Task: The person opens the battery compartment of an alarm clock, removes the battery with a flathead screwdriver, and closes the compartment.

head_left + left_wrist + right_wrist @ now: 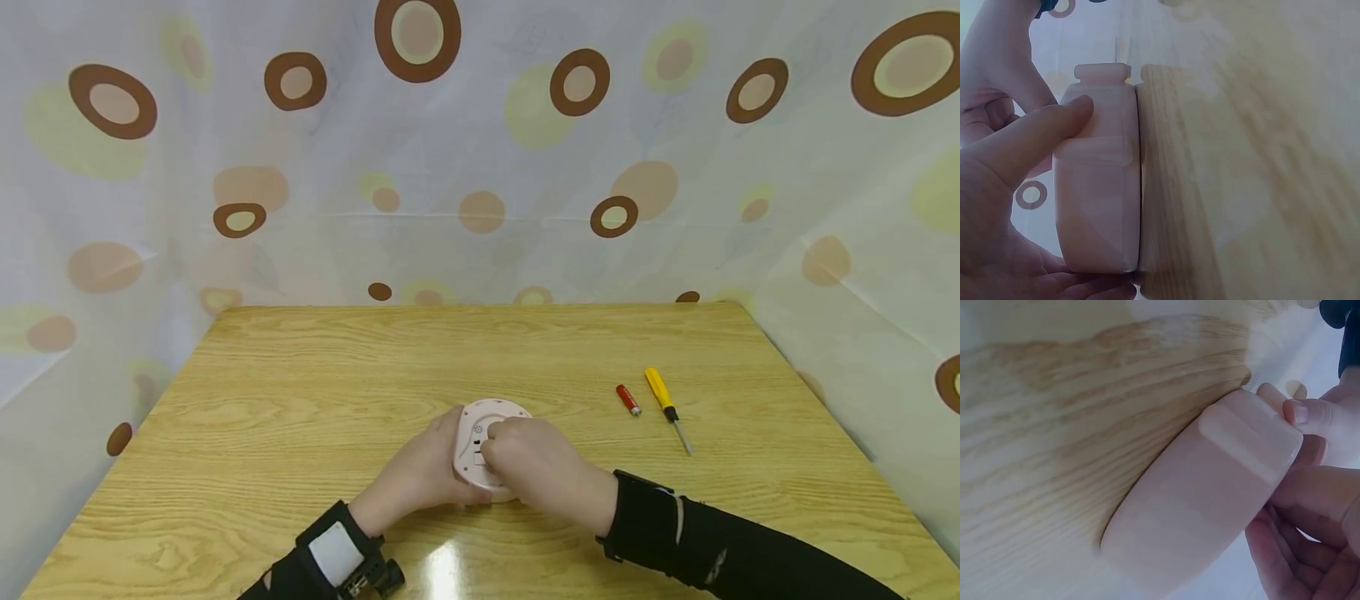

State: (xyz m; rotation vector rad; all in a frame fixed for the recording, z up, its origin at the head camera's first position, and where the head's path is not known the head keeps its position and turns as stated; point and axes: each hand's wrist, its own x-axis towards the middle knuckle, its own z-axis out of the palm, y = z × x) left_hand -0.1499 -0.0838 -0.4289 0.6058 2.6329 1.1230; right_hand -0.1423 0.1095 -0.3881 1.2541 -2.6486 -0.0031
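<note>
A round pale pink device (468, 458) lies flat on the table, its back facing up. Speaker holes, small dark switches and corner screw holes show on that back. My left hand (429, 467) grips the device by its side, the thumb on the near wall in the left wrist view. Over the right part of the back, my right hand (536, 458) has its fingers curled down at the surface, beside a rectangular recess. Those fingertips are hidden in the head view, and I cannot tell whether they pinch anything.
To the right on the wooden table (337, 367) lie a red battery (628, 400) and a screwdriver (667, 408) with a yellow handle, its tip pointing toward the near side. A dotted cloth (480, 150) hangs behind the table and along both sides.
</note>
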